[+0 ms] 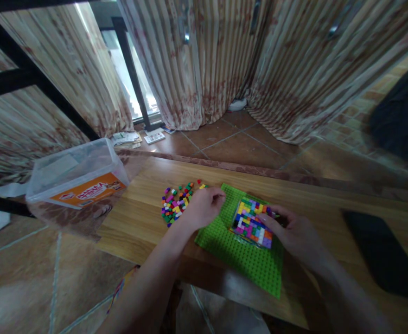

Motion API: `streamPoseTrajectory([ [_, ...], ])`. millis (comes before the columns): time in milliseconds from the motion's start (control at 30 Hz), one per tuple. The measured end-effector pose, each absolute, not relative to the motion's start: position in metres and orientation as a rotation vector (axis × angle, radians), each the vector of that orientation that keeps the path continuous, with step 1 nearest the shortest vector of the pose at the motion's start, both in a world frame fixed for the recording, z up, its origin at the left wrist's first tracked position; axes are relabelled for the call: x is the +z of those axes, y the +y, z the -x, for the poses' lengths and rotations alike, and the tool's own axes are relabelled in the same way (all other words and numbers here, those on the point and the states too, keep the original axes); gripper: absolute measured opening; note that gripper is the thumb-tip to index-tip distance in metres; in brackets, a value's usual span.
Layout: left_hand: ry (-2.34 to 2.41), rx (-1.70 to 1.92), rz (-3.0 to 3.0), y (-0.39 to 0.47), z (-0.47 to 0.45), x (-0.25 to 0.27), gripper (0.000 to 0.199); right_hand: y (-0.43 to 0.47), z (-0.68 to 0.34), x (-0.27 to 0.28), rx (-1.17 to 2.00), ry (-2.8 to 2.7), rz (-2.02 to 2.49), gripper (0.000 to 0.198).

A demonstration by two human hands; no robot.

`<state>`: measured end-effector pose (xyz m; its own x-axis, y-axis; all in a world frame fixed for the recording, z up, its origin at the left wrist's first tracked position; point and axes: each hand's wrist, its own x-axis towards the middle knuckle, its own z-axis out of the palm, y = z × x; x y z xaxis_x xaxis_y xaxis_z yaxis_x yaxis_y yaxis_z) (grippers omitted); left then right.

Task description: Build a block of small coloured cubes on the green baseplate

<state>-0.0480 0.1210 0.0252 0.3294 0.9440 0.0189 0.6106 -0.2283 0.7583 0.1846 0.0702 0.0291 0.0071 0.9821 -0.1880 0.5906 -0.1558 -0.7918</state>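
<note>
A green studded baseplate [221,232] lies at an angle on the wooden table. On it sits a roughly rectangular brick build [254,222] of many-coloured toy bricks. My right hand [292,229] grips the build's right side, thumb over the top and fingers behind the far edge. Over the baseplate's left part, my left hand [204,206] is closed with fingers curled in a pinch. Whatever may be between those fingertips is hidden. Just left of that hand is a loose pile of small bricks [176,204], partly covered by it.
The wooden table [137,208] carries a flat black object [381,255] at the right. A clear plastic box [75,171] with an orange label stands left of the table. Striped curtains [225,60] hang beyond, with papers [125,138] on the tiled floor. A dark shape is at far right.
</note>
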Motion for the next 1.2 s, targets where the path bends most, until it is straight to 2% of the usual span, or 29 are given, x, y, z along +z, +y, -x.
streamPoseTrajectory([
  [100, 1.713, 0.661, -1.982, 0.129, 0.062, 0.03, 0.02, 0.071, -0.182, 0.029, 0.981, -1.603, 1.821, 0.041],
  [200, 1.822, 0.618, -2.076, 0.133, 0.071, 0.031, 0.027, 0.071, -0.18, 0.03, 0.935, -1.622, 1.826, 0.04],
  [367, 1.791, 0.536, -2.264, 0.135, 0.068, 0.023, 0.033, 0.071, -0.173, 0.031, 0.963, -1.623, 1.812, 0.042],
  [667, 1.826, 0.48, -2.317, 0.135, 0.063, 0.014, 0.026, 0.072, -0.172, 0.032, 0.959, -1.577, 1.737, 0.041],
  [967, 1.822, 0.517, -2.304, 0.134, 0.06, 0.014, 0.021, 0.078, -0.177, 0.026, 0.952, -1.386, 1.756, 0.052],
  [1200, 1.801, 0.574, -2.27, 0.133, 0.058, 0.02, 0.021, 0.081, -0.177, 0.019, 0.928, -1.457, 1.751, 0.044],
])
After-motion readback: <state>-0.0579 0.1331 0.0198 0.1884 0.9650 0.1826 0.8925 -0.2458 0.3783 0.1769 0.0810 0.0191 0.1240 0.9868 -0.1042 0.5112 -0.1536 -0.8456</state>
